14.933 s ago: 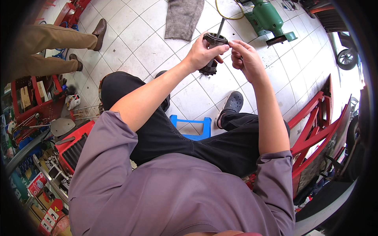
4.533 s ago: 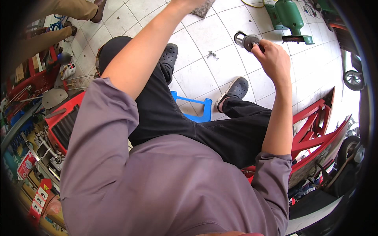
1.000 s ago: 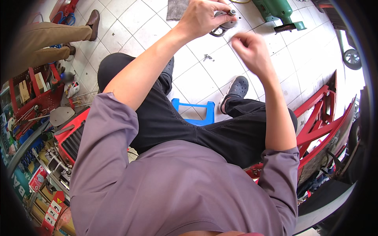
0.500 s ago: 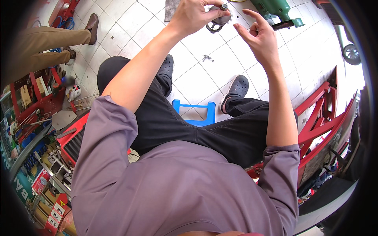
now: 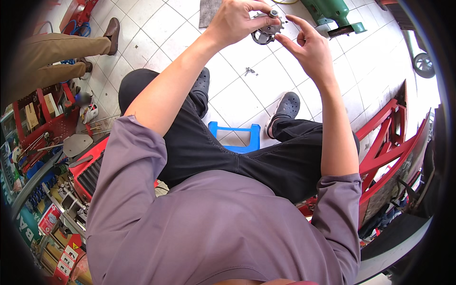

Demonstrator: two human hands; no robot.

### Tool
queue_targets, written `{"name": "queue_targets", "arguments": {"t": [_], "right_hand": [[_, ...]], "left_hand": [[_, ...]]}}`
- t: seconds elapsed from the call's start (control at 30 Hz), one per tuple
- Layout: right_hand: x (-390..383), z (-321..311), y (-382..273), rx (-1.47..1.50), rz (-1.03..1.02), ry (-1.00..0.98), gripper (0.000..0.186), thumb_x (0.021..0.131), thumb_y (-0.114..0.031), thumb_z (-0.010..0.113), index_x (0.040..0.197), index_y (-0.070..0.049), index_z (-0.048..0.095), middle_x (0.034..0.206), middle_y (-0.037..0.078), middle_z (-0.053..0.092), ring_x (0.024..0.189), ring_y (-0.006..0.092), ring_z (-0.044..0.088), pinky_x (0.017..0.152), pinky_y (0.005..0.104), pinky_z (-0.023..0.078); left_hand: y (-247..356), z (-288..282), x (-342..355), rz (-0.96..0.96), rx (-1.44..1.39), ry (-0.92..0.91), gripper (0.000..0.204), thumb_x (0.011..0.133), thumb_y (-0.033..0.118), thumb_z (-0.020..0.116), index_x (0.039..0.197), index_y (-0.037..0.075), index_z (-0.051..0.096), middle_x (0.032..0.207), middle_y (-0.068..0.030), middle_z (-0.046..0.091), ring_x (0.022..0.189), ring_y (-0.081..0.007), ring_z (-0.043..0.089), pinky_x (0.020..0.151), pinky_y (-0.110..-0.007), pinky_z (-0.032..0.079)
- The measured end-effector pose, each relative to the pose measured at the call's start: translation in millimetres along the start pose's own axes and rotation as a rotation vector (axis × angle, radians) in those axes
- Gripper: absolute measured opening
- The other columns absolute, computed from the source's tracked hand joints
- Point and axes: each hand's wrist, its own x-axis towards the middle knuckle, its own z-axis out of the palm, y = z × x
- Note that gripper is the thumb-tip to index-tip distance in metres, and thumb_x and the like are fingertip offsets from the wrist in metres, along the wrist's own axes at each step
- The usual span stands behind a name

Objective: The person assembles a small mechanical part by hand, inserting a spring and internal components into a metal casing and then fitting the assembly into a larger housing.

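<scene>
Left hand (image 5: 236, 24) grips the metal part (image 5: 270, 31), right hand (image 5: 311, 51) spread at its right edge

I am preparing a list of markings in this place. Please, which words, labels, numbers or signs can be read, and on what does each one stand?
Lettering is located here, not transcribed.
Green panel, lower left: large pale letters.
Red-and-white label beside it: small print too small to read.
Red strip below: yellow warning triangle, dark pictograms.
Round metal part in the left hand: no readable marking.
</scene>
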Motion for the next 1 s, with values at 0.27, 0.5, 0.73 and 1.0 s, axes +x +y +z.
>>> {"name": "queue_targets", "arguments": {"t": [0.27, 0.5, 0.73, 1.0], "right_hand": [[-1.2, 4.9, -3.1, -0.030, 0.011, 0.021, 0.051, 0.083, -0.049, 0.071, 0.121, -0.015, 0.065, 0.062, 0.004, 0.051, 0.056, 0.0167, 0.054, 0.053, 0.0326, 0.044], [-0.9, 6.9, -3.9, 0.007, 0.031, -0.022, 0.050, 0.085, -0.047, 0.070, 0.122, -0.015, 0.065, 0.062, 0.002, 0.050, 0.055, 0.0148, 0.052, 0.052, 0.0321, 0.043], [-0.5, -15.1, -9.5, 0.494, 0.056, -0.498, 0.042, 0.082, -0.042, 0.075, 0.079, 0.000, 0.073, 0.057, -0.002, 0.054, 0.055, 0.0059, 0.046, 0.050, 0.0257, 0.034], [-4.5, -5.2, -11.2, 0.553, 0.032, -0.325, 0.034, 0.088, -0.036, 0.072, 0.081, -0.003, 0.068, 0.064, -0.003, 0.053, 0.060, 0.0046, 0.044, 0.052, 0.0226, 0.034]], "left_hand": [[-2.3, 1.6, 0.5, 0.015, -0.015, 0.019, 0.015, 0.071, 0.015, 0.079, 0.082, 0.007, 0.076, 0.072, -0.0076, 0.062, 0.078, -0.0239, 0.056, 0.072, -0.036, 0.046], [-0.7, 1.7, -0.1, 0.002, -0.008, 0.003, 0.014, 0.071, 0.015, 0.079, 0.081, 0.006, 0.075, 0.071, -0.0083, 0.063, 0.077, -0.0241, 0.057, 0.072, -0.036, 0.046], [-5.1, 6.3, -2.5, 0.022, 0.028, 0.076, 0.015, 0.068, 0.011, 0.079, 0.080, 0.003, 0.074, 0.072, -0.0102, 0.064, 0.077, -0.0256, 0.059, 0.070, -0.036, 0.047], [-3.0, 1.0, 3.3, -0.033, -0.001, 0.115, 0.014, 0.071, 0.011, 0.080, 0.080, 0.003, 0.073, 0.075, -0.0086, 0.064, 0.078, -0.0235, 0.059, 0.072, -0.035, 0.046]]}}
